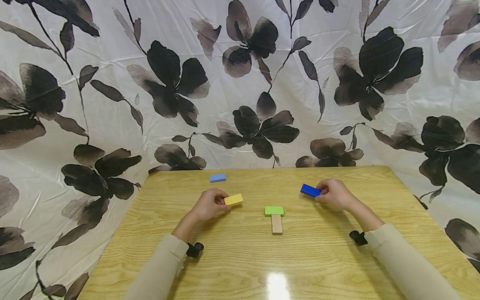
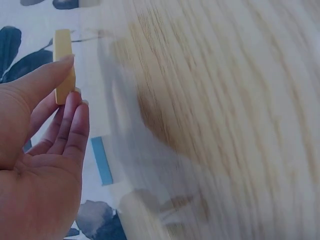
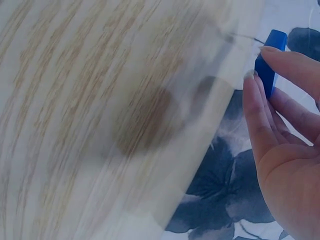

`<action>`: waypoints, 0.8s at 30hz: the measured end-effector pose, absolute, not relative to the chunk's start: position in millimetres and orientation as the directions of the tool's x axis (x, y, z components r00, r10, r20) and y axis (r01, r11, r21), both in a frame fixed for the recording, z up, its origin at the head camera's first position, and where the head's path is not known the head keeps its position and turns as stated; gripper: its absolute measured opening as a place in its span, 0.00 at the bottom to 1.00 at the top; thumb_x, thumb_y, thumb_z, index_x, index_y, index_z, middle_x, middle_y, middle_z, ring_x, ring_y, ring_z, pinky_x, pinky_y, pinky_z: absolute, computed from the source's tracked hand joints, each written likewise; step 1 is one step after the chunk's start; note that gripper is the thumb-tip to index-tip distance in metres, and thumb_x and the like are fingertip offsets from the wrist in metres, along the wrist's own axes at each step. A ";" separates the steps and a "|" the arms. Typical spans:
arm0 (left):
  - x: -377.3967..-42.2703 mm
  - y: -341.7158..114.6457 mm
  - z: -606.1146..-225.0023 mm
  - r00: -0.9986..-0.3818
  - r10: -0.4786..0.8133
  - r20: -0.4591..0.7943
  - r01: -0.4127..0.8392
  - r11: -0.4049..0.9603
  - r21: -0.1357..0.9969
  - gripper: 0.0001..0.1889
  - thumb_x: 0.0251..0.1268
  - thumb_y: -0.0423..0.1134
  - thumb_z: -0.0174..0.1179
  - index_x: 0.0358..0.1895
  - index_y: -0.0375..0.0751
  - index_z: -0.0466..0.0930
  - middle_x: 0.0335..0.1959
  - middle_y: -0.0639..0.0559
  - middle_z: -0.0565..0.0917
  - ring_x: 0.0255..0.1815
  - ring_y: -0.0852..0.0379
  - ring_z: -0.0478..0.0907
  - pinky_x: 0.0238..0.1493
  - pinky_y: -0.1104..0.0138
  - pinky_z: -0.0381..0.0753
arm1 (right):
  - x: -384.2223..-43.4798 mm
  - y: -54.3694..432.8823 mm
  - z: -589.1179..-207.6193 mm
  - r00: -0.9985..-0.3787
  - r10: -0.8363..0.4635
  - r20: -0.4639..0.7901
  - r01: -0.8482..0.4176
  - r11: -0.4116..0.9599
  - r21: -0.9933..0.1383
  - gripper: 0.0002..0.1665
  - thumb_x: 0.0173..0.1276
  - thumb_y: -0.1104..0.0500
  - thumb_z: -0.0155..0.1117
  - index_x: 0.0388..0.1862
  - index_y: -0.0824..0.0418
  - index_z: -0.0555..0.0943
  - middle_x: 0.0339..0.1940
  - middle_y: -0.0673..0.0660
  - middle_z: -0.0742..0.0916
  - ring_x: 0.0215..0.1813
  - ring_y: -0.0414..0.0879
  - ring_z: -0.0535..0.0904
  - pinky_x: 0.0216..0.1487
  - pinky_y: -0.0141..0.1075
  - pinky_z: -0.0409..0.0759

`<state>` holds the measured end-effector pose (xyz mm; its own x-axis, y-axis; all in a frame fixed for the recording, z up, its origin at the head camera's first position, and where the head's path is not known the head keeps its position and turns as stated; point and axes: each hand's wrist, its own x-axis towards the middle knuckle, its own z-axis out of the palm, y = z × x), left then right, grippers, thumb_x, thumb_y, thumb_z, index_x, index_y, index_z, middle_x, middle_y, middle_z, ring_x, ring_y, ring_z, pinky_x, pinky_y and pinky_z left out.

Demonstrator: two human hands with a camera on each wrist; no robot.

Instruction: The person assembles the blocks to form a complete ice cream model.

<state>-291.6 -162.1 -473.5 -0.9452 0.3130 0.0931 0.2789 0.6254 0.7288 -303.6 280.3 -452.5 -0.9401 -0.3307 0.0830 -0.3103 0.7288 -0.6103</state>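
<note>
My left hand [image 1: 211, 204] pinches a yellow block [image 1: 233, 200] between thumb and fingers; the left wrist view shows the same yellow block [image 2: 63, 67] held by one end. On the other side, my right hand [image 1: 335, 194] pinches a dark blue block [image 1: 310, 191], and its thumb and fingertips lie along the blue block [image 3: 270, 62] in the right wrist view. Between the hands, a green block [image 1: 274, 211] lies crosswise at the far end of a plain wooden block [image 1: 276, 225], forming a T. A light blue block [image 1: 218, 178] lies beyond the left hand.
The wood-grain table [image 1: 240, 258] ends at a floral cloth [image 1: 232, 83] hanging behind it and along its sides. A dark wrist camera [image 1: 195, 250] sits at the left cuff, another camera [image 1: 358, 238] at the right. Light glares off the near table surface.
</note>
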 end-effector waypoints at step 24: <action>-299.7 -130.8 -480.7 -0.924 0.372 0.085 0.305 0.585 0.752 0.17 0.58 0.31 0.75 0.51 0.31 0.86 0.38 0.48 0.81 0.35 0.58 0.77 0.40 0.66 0.80 | -306.3 261.6 -457.5 -0.930 -0.351 0.108 -0.333 0.683 -0.651 0.18 0.60 0.67 0.77 0.46 0.76 0.84 0.33 0.59 0.88 0.37 0.48 0.83 0.39 0.38 0.81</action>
<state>-299.7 -130.8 -480.7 -0.9242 0.3723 0.0852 0.3049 0.5849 0.7517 -306.3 261.6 -457.5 -0.9303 -0.3507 0.1079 -0.3328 0.6826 -0.6506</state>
